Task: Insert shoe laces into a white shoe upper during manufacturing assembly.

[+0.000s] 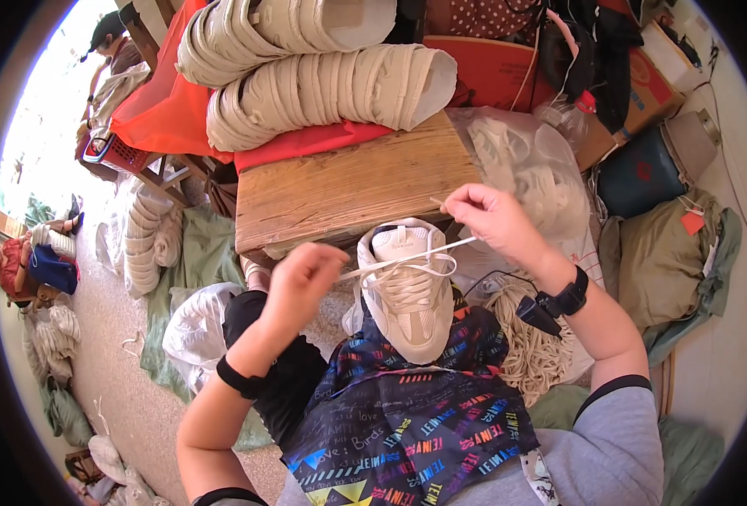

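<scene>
Beige shoe [420,337] on the aproned lap, pale lace [460,244] stretched to both sides.
The left hand [310,274], blurred, seems to pinch one length; the right hand [491,219] grips the other. This looks like tying; the next move likely calls for even tension across the tongue. Beyond the heel stands a wooden desk [348,190] bearing stacked beige uppers [331,93].
</scene>
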Demonstrator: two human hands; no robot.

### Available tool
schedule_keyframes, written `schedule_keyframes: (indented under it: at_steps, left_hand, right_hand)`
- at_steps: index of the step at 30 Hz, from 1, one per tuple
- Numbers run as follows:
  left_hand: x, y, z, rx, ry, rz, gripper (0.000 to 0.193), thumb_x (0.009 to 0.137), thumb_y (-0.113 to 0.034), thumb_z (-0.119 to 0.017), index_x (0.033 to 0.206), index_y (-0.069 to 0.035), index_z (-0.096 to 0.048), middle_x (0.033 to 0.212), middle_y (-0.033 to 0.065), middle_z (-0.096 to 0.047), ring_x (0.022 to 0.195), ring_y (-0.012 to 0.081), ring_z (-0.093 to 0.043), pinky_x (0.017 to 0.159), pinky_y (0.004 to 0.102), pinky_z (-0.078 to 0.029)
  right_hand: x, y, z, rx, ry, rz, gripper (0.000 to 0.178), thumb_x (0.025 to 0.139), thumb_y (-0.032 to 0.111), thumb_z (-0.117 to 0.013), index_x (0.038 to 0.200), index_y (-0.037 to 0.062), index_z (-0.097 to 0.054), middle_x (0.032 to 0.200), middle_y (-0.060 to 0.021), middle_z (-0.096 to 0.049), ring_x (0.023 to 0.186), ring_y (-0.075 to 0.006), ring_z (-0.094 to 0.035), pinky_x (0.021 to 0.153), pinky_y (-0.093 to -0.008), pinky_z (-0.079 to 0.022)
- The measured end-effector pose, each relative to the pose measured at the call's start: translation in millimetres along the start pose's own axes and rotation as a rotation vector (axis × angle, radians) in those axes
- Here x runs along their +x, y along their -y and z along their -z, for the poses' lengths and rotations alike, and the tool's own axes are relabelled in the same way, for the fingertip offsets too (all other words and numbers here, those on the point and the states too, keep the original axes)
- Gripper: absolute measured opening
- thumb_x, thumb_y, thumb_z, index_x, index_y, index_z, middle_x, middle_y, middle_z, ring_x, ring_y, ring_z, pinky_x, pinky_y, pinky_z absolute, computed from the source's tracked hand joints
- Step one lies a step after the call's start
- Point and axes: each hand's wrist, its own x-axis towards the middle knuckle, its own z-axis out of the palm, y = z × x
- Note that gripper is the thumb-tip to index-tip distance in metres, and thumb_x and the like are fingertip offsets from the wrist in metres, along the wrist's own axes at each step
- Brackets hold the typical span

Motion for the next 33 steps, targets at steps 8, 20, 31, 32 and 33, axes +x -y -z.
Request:
schedule_keyframes:
  at_steps: [8, 20, 31, 32, 33]
  left_hand:
    - [9, -18, -22, 0.604, 0.063, -0.586, 0.016, 0.073, -0.003, -0.072, 0.086, -0.003, -0.062, 0.08, 0.0106, -0.05, 0.073, 0.0315, -0.053, 0.065, 0.0393, -0.047]
    - [3, 12, -25, 0.056, -0.045, 0.125, 0.011, 0.092, -0.007, -0.056, 0.095, -0.001, -0.065, 0.077, 0.0005, -0.054, 0.07, 0.0103, -0.052, 0.061, 0.0257, -0.044]
    - [10, 4, -14, -0.302, -0.087, 0.258, 0.024, 0.099, -0.006, -0.049, 0.123, -0.005, -0.054, 0.079, -0.0004, -0.059, 0.064, 0.0034, -0.045, 0.058, 0.017, -0.038]
    - [9, 4, -16, -0.291, -0.076, 0.262, 0.02, 0.098, -0.006, -0.051, 0.118, -0.005, -0.056, 0.078, -0.0007, -0.058, 0.064, 0.0041, -0.046, 0.059, 0.0177, -0.039]
    - [9, 5, -18, -0.28, -0.065, 0.265, 0.017, 0.097, -0.005, -0.053, 0.113, -0.005, -0.059, 0.078, -0.0009, -0.057, 0.065, 0.0047, -0.047, 0.061, 0.0183, -0.04]
  right_hand:
    - [-4, -13, 6, 0.187, -0.045, -0.083, 0.016, 0.094, 0.016, -0.063, 0.096, 0.0013, -0.068, 0.081, 0.0021, -0.063, 0.066, -0.0034, -0.052, 0.061, -0.0189, -0.044]
    - [-6, -8, 25, 0.126, -0.204, 0.013, 0.013, 0.093, 0.015, -0.064, 0.092, 0.0023, -0.065, 0.077, 0.0042, -0.058, 0.066, -0.0023, -0.048, 0.058, -0.0194, -0.04]
    - [-19, -27, -11, -0.434, 0.02, 0.195, 0.013, 0.084, 0.016, -0.066, 0.083, 0.0028, -0.065, 0.079, -0.0097, -0.06, 0.071, -0.0224, -0.06, 0.065, -0.0333, -0.048]
    - [-19, -26, -11, -0.473, 0.032, 0.187, 0.014, 0.082, 0.017, -0.066, 0.082, 0.0031, -0.065, 0.08, -0.0106, -0.061, 0.072, -0.0248, -0.06, 0.065, -0.0351, -0.048]
    - [-19, -25, -11, -0.512, 0.044, 0.179, 0.014, 0.081, 0.018, -0.066, 0.081, 0.0035, -0.064, 0.081, -0.0114, -0.061, 0.072, -0.0272, -0.061, 0.066, -0.0369, -0.048]
